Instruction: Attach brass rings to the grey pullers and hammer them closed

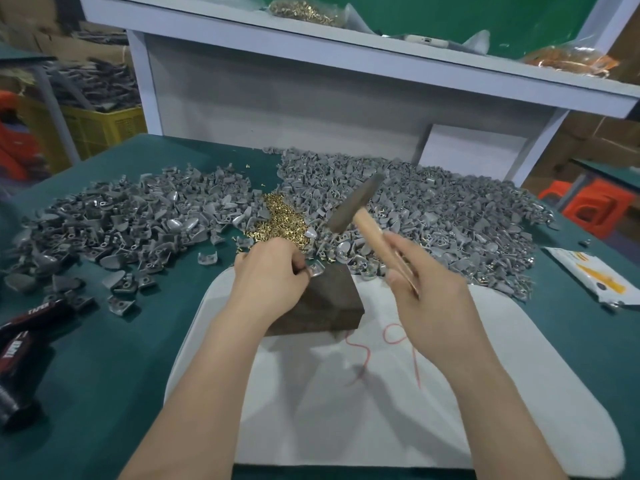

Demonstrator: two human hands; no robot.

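Hammering step, it seems: the left hand [270, 275] pinches a grey puller [316, 270] on the dark block [322, 303]. The right hand [429, 303] grips the raised hammer [356, 204]. Next probably needs a short blow clear of the fingers.

A matt green felt-like counter [104, 375] is strewn with dull grey metal pullers [433, 216] and shiny brass rings [280, 220]; the hammer [360, 209] has a smooth wooden handle.

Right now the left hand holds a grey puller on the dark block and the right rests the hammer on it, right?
No. The head view shows the right hand holding the hammer raised, clear of the grey puller; the rest is right.
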